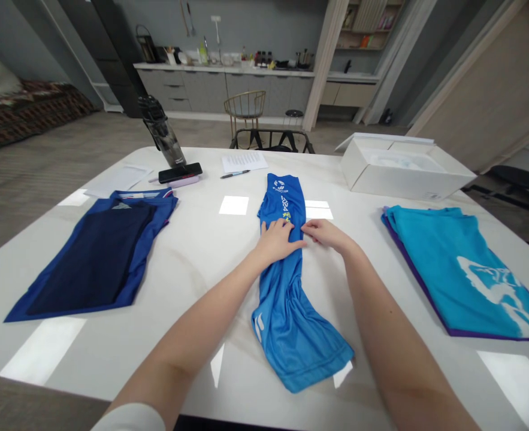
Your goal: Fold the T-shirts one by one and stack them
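Note:
A blue sports shirt [284,323], folded into a long narrow strip, lies lengthwise on the white table in front of me. White lettering and a small yellow print show on its far part, and its near end fans out in wrinkles. My left hand [277,240] rests on the middle of the strip, fingers spread over the cloth. At the shirt's right edge my right hand [325,233] is closed in a pinch on the fabric, beside my left thumb. The cloth between the right fingertips is mostly hidden.
Folded dark-blue clothes [88,257] lie at left, and a turquoise garment [475,263] over a purple one at right. A white box [394,173] stands open at the back right. Farther back are a pen [235,174], paper [245,161], a phone [180,173] and a handheld vacuum [163,134].

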`<state>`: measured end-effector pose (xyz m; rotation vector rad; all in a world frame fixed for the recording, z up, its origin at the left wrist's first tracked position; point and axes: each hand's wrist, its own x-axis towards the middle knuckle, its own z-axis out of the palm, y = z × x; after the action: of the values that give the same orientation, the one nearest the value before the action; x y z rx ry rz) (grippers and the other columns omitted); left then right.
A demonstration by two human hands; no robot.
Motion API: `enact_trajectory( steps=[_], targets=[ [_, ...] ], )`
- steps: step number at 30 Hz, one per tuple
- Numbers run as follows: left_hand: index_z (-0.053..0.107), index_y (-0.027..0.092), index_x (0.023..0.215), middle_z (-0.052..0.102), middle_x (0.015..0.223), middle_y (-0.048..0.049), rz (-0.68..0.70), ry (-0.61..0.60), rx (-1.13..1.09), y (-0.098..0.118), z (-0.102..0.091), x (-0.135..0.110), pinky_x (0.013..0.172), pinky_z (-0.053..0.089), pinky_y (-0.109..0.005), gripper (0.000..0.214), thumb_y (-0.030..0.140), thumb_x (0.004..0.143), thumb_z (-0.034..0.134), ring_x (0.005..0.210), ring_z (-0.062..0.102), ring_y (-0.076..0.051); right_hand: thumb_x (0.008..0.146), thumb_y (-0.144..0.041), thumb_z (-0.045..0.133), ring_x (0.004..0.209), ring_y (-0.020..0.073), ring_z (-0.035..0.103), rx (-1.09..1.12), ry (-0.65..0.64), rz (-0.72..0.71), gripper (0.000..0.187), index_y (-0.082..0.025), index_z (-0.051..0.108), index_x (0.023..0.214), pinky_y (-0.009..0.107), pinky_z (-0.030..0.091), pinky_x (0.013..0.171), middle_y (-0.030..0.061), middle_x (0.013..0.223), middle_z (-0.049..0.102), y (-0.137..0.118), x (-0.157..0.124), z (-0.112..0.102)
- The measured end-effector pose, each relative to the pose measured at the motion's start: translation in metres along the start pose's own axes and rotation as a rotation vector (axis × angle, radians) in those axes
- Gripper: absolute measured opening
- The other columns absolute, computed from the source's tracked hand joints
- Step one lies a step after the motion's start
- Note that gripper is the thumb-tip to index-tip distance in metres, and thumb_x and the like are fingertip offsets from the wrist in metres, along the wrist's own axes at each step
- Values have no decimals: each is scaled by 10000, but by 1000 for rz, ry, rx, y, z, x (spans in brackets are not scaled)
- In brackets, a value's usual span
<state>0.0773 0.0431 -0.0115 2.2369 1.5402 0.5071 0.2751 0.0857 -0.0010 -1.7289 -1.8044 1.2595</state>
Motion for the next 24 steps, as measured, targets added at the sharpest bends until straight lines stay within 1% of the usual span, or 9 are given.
enact_trajectory(
  steps=[3, 5, 10, 12, 14, 17, 20, 22, 24],
  targets=[
    [677, 198, 1073, 652, 1228, -130, -3, 70, 36, 7, 11, 0, 1131, 356, -526, 251, 402, 931, 646, 1228, 577, -332, 902, -214, 619, 483, 97, 450, -46, -18, -42, 104, -145, 693, 923, 206, 347, 474, -45, 537, 522, -5, 0, 0],
    [657, 200, 968, 675, 1130, -108, -27, 104, -77, 5, 14, 3, 1086, 401, -483, 111, 301, 937, 624, 1150, 610, -298, 890, -174, 610, 480, 96, 458, -54, -44, -66, 112, -147, 687, 966, 199, 351, 473, -49, 539, 532, -8, 0, 0],
    [602, 226, 894, 676, 866, -5, -206, 225, -918, -2, 1, 15, 912, 525, -366, 145, 368, 921, 591, 884, 660, -199, 877, -203, 622, 439, 125, 505, -28, -94, 1, 178, -143, 647, 1043, 222, 388, 452, -24, 526, 588, -15, -4, 7],
    [629, 222, 919, 686, 821, -12, -302, 180, -1236, -2, -7, 17, 857, 556, -380, 234, 451, 898, 589, 829, 678, -215, 857, -199, 615, 452, 133, 526, 33, -108, -31, 139, -153, 636, 987, 232, 411, 461, -12, 551, 602, -19, -6, 13],
    [666, 201, 951, 716, 849, -54, -368, 91, -1378, -3, -13, 17, 863, 569, -416, 312, 489, 895, 557, 862, 701, -252, 826, -179, 595, 469, 127, 526, 118, -131, -85, 111, -169, 621, 933, 234, 418, 468, -15, 586, 601, -24, -8, 21],
    [671, 176, 1081, 735, 1036, -99, -422, 178, -1245, -5, -18, 16, 959, 545, -425, 368, 476, 900, 560, 1038, 691, -275, 768, -148, 559, 494, 121, 503, 228, -122, -134, 243, -184, 606, 1003, 231, 419, 487, -39, 616, 576, -31, -10, 34],
    [580, 188, 1313, 655, 1293, -123, -295, 336, -857, -8, -20, 15, 1071, 474, -405, 613, 464, 794, 754, 1209, 623, -272, 724, -130, 553, 651, 144, 573, 250, -21, -309, 399, -191, 583, 1117, 253, 486, 622, -16, 775, 647, -33, -9, 49],
    [543, 206, 1391, 590, 1399, -138, -144, 309, -652, -12, -20, 14, 1120, 429, -400, 751, 436, 735, 830, 1286, 578, -280, 726, -133, 560, 760, 159, 602, 190, 13, -439, 412, -189, 580, 1133, 276, 503, 714, 9, 897, 675, -31, -7, 58],
    [573, 198, 1373, 593, 1404, -150, -111, 266, -558, -18, -21, 15, 1126, 421, -405, 698, 425, 760, 818, 1299, 573, -292, 738, -152, 578, 755, 164, 599, 89, -3, -465, 336, -178, 590, 1073, 283, 492, 716, 13, 875, 664, -29, -6, 65]
  ],
)
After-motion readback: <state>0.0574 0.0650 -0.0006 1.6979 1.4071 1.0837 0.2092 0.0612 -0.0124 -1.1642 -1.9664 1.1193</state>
